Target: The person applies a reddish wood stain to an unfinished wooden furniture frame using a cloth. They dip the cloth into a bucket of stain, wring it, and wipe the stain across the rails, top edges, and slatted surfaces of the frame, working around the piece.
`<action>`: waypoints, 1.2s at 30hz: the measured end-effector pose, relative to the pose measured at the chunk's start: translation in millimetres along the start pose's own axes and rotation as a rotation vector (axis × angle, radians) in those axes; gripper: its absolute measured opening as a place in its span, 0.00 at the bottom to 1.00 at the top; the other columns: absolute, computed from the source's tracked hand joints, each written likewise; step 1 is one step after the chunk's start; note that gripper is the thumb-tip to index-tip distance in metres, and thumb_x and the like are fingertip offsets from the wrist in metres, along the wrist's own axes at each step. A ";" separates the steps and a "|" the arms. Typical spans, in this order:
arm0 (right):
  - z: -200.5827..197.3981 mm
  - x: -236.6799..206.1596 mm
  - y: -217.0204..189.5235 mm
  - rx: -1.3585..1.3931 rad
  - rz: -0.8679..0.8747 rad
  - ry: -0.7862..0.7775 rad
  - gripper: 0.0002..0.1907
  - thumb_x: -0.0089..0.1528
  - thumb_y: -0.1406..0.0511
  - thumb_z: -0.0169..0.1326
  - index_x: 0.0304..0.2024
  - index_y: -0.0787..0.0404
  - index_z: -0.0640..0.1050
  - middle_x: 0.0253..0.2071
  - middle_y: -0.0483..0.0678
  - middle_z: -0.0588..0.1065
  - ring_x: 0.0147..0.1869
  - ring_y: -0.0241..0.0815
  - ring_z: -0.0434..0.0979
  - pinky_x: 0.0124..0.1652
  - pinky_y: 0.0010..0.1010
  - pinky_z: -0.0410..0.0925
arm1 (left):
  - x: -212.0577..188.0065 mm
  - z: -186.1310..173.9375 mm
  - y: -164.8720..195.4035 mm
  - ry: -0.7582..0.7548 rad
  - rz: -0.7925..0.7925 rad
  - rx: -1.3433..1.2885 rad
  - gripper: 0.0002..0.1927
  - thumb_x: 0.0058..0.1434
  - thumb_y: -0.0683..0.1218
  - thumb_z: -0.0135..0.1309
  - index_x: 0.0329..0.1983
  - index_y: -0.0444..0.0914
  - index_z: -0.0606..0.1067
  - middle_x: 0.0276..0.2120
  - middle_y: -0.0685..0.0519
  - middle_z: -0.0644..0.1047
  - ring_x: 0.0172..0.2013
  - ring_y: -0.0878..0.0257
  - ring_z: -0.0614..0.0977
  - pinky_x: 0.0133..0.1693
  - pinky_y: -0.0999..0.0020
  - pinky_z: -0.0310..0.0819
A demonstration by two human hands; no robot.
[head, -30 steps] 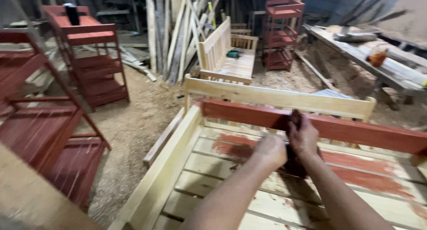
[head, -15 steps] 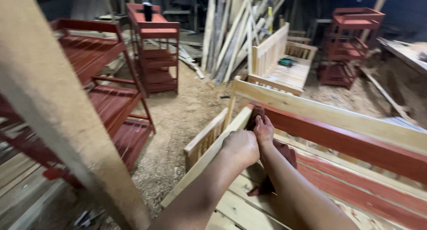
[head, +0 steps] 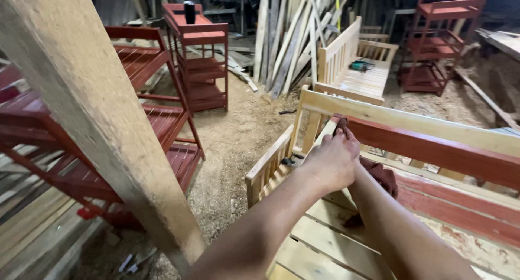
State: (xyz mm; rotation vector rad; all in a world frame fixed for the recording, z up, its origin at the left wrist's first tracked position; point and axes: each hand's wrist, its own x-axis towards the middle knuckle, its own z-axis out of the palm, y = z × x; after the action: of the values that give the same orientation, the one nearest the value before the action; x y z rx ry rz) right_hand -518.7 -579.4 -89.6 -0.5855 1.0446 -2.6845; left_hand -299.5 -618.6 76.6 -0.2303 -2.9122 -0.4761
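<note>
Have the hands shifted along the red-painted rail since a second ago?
Yes. The hands were near the middle of the red rail a second ago; now they sit at its left end, beside the bench's corner post.

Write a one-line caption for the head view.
Both hands press a dark red rag against a half-stained wooden bench rail in a sawdust-strewn workshop.

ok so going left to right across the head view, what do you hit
Slanted pale wooden post → red-painted slatted shelf unit with a black can on top → leaning bundle of bare planks → unpainted slatted wooden bench → second red shelf unit.
</note>
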 end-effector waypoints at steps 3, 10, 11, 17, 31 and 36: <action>12.6 -17.7 1.2 -0.526 -0.109 -0.034 0.18 0.70 0.60 0.40 0.60 0.56 0.71 0.50 0.46 0.75 0.52 0.39 0.76 0.50 0.31 0.70 | 5.6 0.4 -8.4 0.091 0.047 -0.025 0.16 0.65 0.44 0.47 0.53 0.36 0.77 0.66 0.36 0.66 0.65 0.40 0.66 0.64 0.44 0.63; 23.6 -106.9 4.3 -0.270 0.067 -0.080 0.20 0.71 0.58 0.45 0.60 0.63 0.72 0.55 0.54 0.74 0.59 0.47 0.71 0.58 0.37 0.66 | 10.8 22.6 -32.0 0.373 0.077 -0.231 0.22 0.55 0.43 0.56 0.55 0.42 0.79 0.65 0.40 0.68 0.63 0.42 0.68 0.65 0.48 0.62; 28.3 -131.0 6.4 -0.477 0.051 -0.011 0.18 0.72 0.60 0.45 0.57 0.66 0.74 0.52 0.55 0.77 0.56 0.45 0.73 0.55 0.37 0.69 | 8.0 25.6 -32.7 0.370 0.077 -0.230 0.21 0.56 0.43 0.56 0.54 0.42 0.80 0.65 0.41 0.68 0.63 0.42 0.67 0.65 0.48 0.61; 87.7 -242.2 4.7 -0.781 -0.007 0.163 0.16 0.71 0.65 0.47 0.52 0.70 0.81 0.43 0.50 0.83 0.42 0.34 0.78 0.41 0.28 0.73 | 3.2 25.0 -22.3 0.440 0.077 -0.250 0.19 0.59 0.47 0.58 0.54 0.43 0.79 0.66 0.43 0.67 0.67 0.45 0.63 0.68 0.44 0.50; 125.6 -205.6 -15.1 -0.524 0.069 0.358 0.21 0.71 0.61 0.43 0.62 0.64 0.73 0.51 0.52 0.79 0.49 0.40 0.78 0.48 0.31 0.72 | 37.7 22.0 -37.6 0.732 -0.219 -0.509 0.20 0.70 0.53 0.51 0.62 0.45 0.73 0.69 0.48 0.66 0.72 0.47 0.56 0.72 0.43 0.41; 106.3 -148.2 -20.8 -0.372 0.040 0.298 0.23 0.69 0.62 0.44 0.66 0.59 0.69 0.56 0.48 0.77 0.55 0.38 0.76 0.53 0.29 0.70 | 55.6 36.9 -69.2 0.775 -0.259 -0.494 0.15 0.65 0.47 0.51 0.54 0.44 0.79 0.60 0.50 0.76 0.65 0.53 0.69 0.68 0.51 0.50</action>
State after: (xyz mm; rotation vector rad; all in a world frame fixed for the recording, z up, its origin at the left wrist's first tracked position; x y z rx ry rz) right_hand -340.2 -580.3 -46.9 -0.2163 1.6360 -2.6090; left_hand -371.6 -664.4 32.7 0.2303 -2.0367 -1.0474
